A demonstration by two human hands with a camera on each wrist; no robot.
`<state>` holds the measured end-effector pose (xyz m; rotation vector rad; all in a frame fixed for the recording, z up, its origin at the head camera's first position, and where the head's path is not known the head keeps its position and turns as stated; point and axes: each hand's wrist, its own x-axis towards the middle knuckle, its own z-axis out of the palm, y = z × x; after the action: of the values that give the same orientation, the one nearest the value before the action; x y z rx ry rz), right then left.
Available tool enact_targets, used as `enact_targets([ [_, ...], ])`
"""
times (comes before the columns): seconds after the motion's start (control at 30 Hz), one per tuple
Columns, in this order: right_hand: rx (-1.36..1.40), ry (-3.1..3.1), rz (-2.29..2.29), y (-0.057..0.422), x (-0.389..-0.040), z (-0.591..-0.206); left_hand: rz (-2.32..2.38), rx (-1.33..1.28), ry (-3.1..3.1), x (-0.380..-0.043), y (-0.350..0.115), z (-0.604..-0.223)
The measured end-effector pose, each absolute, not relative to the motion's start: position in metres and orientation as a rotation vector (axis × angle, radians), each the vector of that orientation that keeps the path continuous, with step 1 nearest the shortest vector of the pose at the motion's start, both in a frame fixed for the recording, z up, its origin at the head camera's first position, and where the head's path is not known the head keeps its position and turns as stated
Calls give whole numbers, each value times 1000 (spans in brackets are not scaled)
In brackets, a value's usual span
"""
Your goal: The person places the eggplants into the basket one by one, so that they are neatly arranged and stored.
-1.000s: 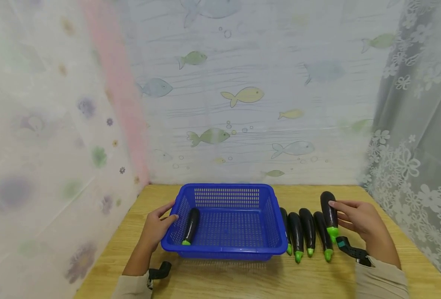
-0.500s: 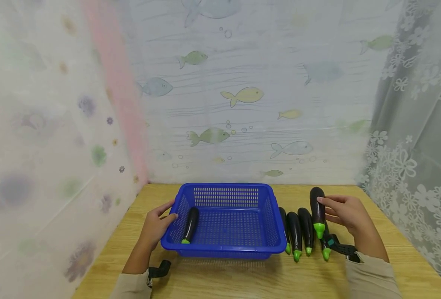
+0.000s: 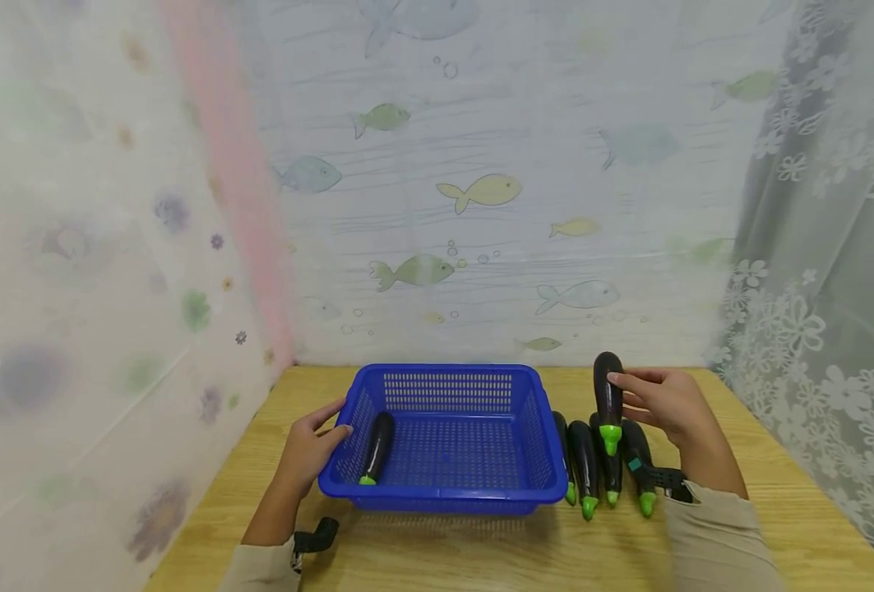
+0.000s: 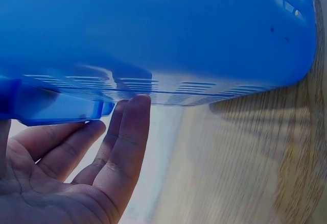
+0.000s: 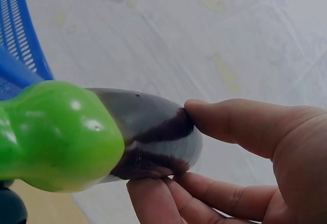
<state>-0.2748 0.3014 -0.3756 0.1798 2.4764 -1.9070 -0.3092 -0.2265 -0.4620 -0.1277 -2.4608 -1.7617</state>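
A dark purple eggplant (image 3: 608,395) with a green cap is raised above the table at the right, pinched by my right hand (image 3: 666,403). In the right wrist view, thumb and fingers sit on opposite sides of the eggplant (image 5: 148,119), its green stem end facing the camera. My left hand (image 3: 307,448) holds the left rim of a blue plastic basket (image 3: 447,493), thumb over the edge. The left wrist view shows its fingers (image 4: 130,142) against the basket's outer side (image 4: 153,25). Inside the basket, one eggplant (image 3: 379,444) lies along the left wall.
Several eggplants (image 3: 586,469) lie in a row on the wooden table (image 3: 437,559), right of the basket, green ends toward me; the leftmost is partly behind the basket. A fish-patterned curtain (image 3: 510,247) hangs behind the table, with more curtains at both sides.
My right hand has moved left and slightly up with the eggplant, passing over the row toward the basket. The left hand and the basket stay put.
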Motion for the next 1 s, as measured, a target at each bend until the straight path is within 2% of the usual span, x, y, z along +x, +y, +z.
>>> enact_targets([
  [1.0,102,2385,-1974,248,-298,-357,-1777,-109,-2456,-308,-227,-461],
])
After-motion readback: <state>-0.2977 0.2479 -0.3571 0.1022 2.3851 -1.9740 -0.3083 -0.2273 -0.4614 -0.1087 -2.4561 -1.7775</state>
